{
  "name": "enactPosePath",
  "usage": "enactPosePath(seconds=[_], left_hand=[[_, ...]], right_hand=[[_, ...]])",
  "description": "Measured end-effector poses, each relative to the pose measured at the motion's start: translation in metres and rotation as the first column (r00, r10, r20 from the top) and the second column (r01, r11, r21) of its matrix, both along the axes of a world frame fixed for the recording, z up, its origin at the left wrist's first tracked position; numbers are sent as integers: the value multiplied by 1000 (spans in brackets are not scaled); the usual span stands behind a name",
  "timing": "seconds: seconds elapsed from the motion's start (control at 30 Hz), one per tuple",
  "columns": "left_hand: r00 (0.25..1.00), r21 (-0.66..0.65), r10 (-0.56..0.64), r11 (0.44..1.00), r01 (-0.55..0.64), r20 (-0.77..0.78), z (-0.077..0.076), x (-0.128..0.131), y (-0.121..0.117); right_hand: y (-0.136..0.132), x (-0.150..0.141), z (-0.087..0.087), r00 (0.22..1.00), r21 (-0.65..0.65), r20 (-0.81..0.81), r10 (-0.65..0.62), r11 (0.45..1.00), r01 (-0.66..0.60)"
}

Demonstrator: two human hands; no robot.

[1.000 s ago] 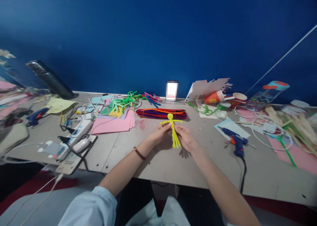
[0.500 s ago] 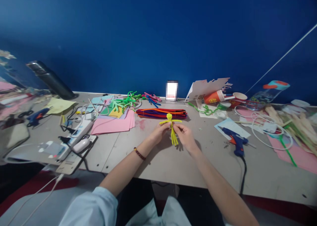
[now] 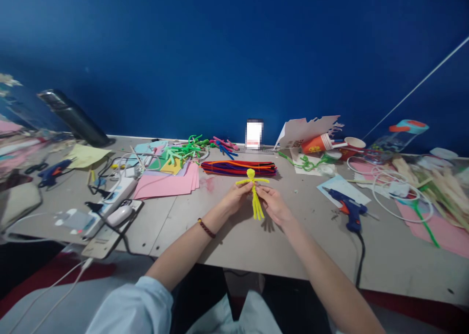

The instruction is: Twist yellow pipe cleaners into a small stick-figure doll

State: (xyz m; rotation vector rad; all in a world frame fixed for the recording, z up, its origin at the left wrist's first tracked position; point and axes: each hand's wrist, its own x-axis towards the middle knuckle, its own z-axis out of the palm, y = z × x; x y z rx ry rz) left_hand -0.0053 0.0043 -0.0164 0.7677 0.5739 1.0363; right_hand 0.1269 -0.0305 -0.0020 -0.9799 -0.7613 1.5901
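Between my hands is a yellow pipe-cleaner figure with a round coiled head, two arms stretched sideways and several loose strands hanging below its waist. My left hand pinches its body from the left, just under the arm. From the right, my right hand grips the body with thumb and fingers near the waist. Both hands are closed, and part of the torso is hidden behind the fingertips. A bundle of red, orange and purple pipe cleaners lies just beyond the figure's head.
Pink paper sheets and green pipe-cleaner pieces lie to the left, near a power strip and a phone with a mouse on it. At right are a blue glue gun and paper cups.
The fingers of my right hand have shifted slightly on the figure's body. The figure's lower strands hang a little lower and further right. My left hand has barely moved.
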Motion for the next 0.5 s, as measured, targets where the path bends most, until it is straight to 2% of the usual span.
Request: enactPosePath(seconds=[0.33, 0.5], left_hand=[[999, 11, 16, 1000, -15, -40, 8, 0, 0], [995, 68, 34, 997, -28, -97, 8, 0, 0]], right_hand=[[-2, 3, 4, 997, -34, -72, 38, 999, -40], [-2, 3, 2, 998, -4, -28, 48, 999, -48]])
